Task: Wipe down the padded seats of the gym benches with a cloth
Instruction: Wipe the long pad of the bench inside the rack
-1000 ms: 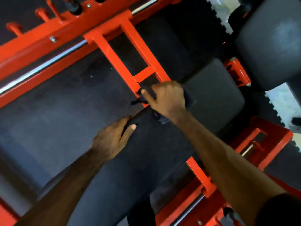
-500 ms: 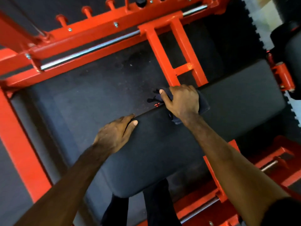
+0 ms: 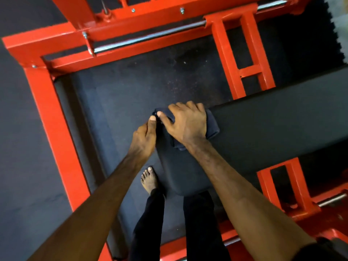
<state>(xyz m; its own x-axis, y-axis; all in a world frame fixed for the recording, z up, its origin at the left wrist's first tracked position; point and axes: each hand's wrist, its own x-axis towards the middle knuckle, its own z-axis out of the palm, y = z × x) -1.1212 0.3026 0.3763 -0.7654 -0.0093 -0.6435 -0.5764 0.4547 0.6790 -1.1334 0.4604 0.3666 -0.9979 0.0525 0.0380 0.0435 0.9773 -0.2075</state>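
A black padded bench seat [image 3: 263, 129] runs from the lower centre up to the right edge. A dark blue folded cloth [image 3: 212, 127] lies on the seat's near left end. My right hand [image 3: 185, 122] lies on top of the cloth, fingers curled over the seat's far edge and thumb stretched left. My left hand [image 3: 145, 137] sits against the seat's left end, its thumb tip meeting the cloth's corner beside my right thumb. Most of the cloth is hidden under my right hand.
A red steel frame [image 3: 56, 119] surrounds the bench, with a chrome bar [image 3: 150, 37] along the far side and red uprights [image 3: 231, 59] behind the seat. More red frame [image 3: 293, 191] stands at the right. My bare foot [image 3: 149, 180] and dark trouser legs stand on the black rubber floor.
My right hand has slid the cloth along the seat to its left end. My left hand has left the seat's far edge and come to the end, touching the cloth's corner.
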